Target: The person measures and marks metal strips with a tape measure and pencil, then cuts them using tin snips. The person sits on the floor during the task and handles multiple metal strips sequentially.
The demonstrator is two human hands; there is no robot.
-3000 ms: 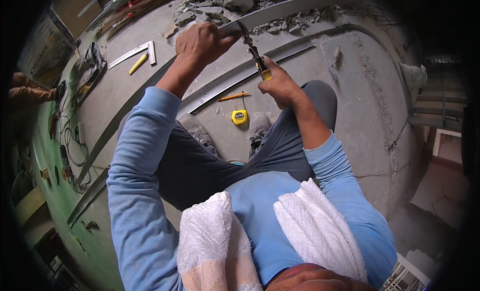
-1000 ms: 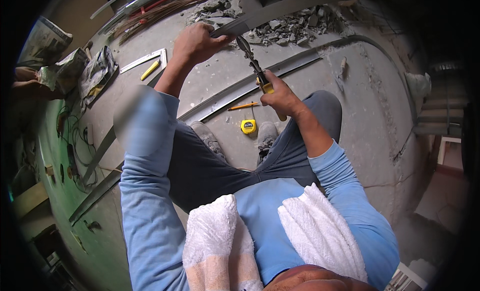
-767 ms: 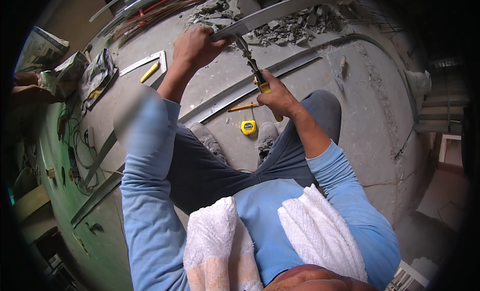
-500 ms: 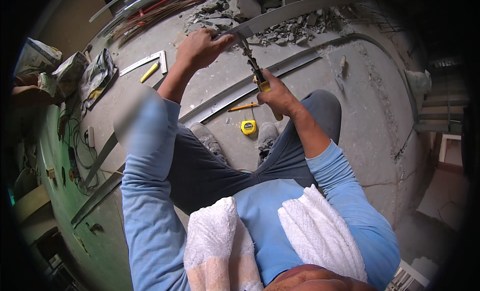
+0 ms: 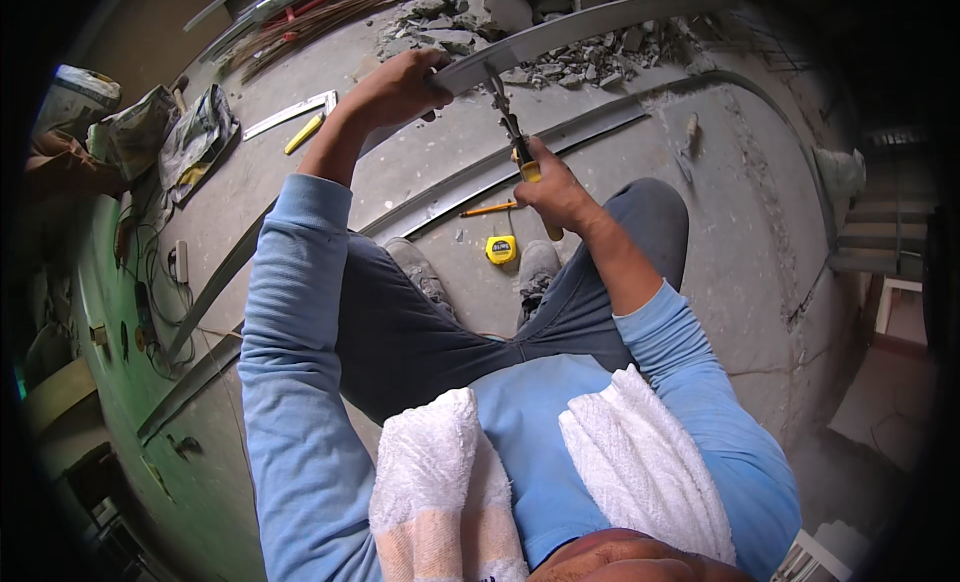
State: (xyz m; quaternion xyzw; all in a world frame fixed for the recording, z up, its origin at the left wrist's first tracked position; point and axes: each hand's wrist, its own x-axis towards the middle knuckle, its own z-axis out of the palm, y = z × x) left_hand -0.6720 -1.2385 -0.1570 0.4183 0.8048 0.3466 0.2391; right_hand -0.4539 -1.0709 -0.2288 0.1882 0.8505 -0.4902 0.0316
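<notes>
A long grey metal profile (image 5: 600, 30) is raised over the floor in front of me, curving toward the far right. My left hand (image 5: 400, 85) grips it near its left part, fingers curled round the edge. Against its lower edge rest the dark jaws of a plier-like cutting tool (image 5: 512, 132) with yellow handles. My right hand (image 5: 556, 190) is wrapped round those handles. Whether the jaws bite into the metal is too small to tell. Between my shoes on the floor sit a yellow tape measure (image 5: 501, 249) and an orange pencil (image 5: 490, 210).
Another metal channel (image 5: 500, 174) lies across the floor beyond my feet. A try square (image 5: 292, 114) and yellow utility knife (image 5: 304, 134) lie to the left, near bags (image 5: 200, 142). Broken rubble (image 5: 580, 57) is piled at the far side. Cables (image 5: 160, 282) run along the left.
My left hand has shifted back leftward along the metal profile, its fingers drawn away from the tool's jaws. My right hand and the tool stay nearly in place.
</notes>
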